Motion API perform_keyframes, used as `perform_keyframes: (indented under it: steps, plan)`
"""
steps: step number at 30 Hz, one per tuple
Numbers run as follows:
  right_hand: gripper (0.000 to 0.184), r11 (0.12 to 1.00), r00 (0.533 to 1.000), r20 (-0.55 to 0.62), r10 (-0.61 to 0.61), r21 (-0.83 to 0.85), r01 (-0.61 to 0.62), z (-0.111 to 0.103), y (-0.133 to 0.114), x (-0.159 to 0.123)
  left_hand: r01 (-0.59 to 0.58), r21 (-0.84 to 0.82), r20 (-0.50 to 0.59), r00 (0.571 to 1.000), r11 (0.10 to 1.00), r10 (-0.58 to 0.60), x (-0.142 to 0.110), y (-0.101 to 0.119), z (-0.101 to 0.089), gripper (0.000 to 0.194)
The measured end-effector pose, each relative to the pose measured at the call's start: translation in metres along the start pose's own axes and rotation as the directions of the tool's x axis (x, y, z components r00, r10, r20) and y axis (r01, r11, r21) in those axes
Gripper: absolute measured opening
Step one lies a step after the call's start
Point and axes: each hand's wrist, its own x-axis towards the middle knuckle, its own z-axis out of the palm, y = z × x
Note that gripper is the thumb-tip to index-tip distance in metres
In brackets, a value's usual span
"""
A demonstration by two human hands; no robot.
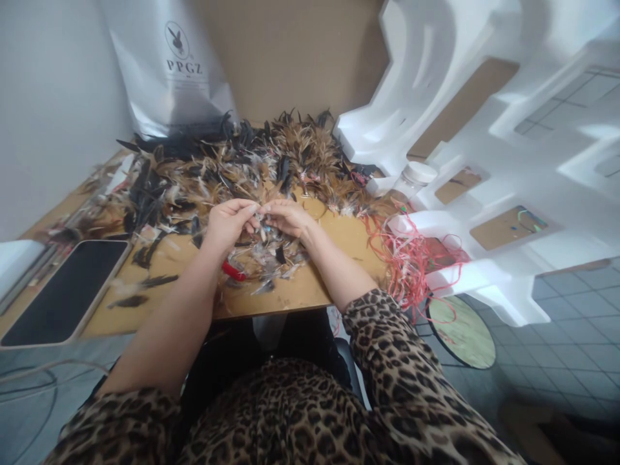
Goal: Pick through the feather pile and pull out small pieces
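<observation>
My left hand (228, 223) and my right hand (289, 217) meet over the front of the table, thumbs and fingertips pinched together. Small brown and pale feathers (262, 234) show between and just under the fingers; the exact piece in the pinch is partly hidden. A touch of blue shows by the right fingers. Loose feather scraps (268, 263) lie beneath both hands. Beside my left wrist is a red curved object (233, 270), perhaps a tool handle, partly covered by the wrist. Behind the hands spreads a large heap of brown and black feathers (217, 171).
A phone (68, 290) lies at the left on the yellowish table (346, 239). Tangled pink-red cords (411, 265) hang over the right edge, near a white-lidded jar (415, 181) and large white foam pieces (484, 142). A silvery bag (174, 84) stands behind. A round stool (465, 332) is lower right.
</observation>
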Motion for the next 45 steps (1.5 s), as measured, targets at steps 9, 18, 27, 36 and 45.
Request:
perform_keyframes:
  steps: [9, 18, 27, 36, 45]
  plan:
    - [0.024, 0.793, 0.981, -0.057, -0.188, -0.597, 0.117, 0.005, -0.007, -0.008, 0.084, 0.118, -0.065, 0.995, 0.989, -0.076, 0.008, -0.014, -0.004, 0.007]
    - [0.035, 0.704, 0.963, -0.02, -0.269, -0.686, 0.182, 0.011, -0.012, -0.013, 0.097, 0.09, -0.074, 0.993, 0.991, -0.091, 0.011, -0.02, -0.007, 0.019]
    - [0.033, 0.66, 0.939, 0.024, -0.343, -0.705, 0.259, 0.016, -0.01, -0.011, 0.103, 0.19, 0.022, 0.994, 0.976, -0.11, 0.009, -0.02, -0.006, 0.01]
    - [0.033, 0.783, 0.939, -0.045, -0.342, -0.566, 0.258, 0.009, -0.001, -0.002, 0.147, 0.13, 0.005, 0.989, 0.981, -0.149, 0.01, -0.023, -0.007, 0.016]
    - [0.021, 0.764, 0.94, -0.003, -0.342, -0.583, 0.276, 0.002, -0.011, -0.004, 0.25, -0.18, 0.038, 0.968, 0.951, -0.247, 0.013, -0.018, -0.017, 0.015]
